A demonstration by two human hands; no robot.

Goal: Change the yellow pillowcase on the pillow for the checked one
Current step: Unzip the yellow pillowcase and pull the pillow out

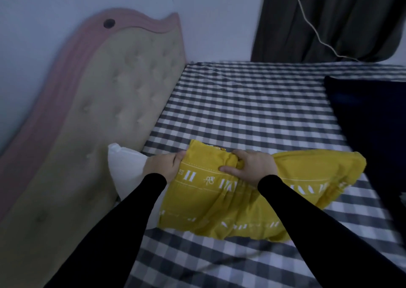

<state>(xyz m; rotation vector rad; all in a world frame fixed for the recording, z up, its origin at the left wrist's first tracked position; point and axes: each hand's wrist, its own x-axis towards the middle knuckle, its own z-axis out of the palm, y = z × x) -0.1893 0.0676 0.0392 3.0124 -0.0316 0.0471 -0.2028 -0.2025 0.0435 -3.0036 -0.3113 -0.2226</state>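
Note:
A pillow in a yellow pillowcase (252,206) with white markings lies across the near part of the bed. Its bare white end (126,167) sticks out of the case on the left, against the headboard. My left hand (163,167) holds the white pillow at the open edge of the case. My right hand (252,167) grips a bunched fold of the yellow fabric near the case's middle. A checked cloth (193,257) lies in folds in front of the pillow; I cannot tell whether it is the checked pillowcase or the sheet.
The bed is covered by a grey and white checked sheet (252,103). A padded beige headboard (114,112) with a pink rim stands at the left. A dark blue pillow or blanket (371,123) lies at the right. A dark curtain (329,19) and a cord hang behind.

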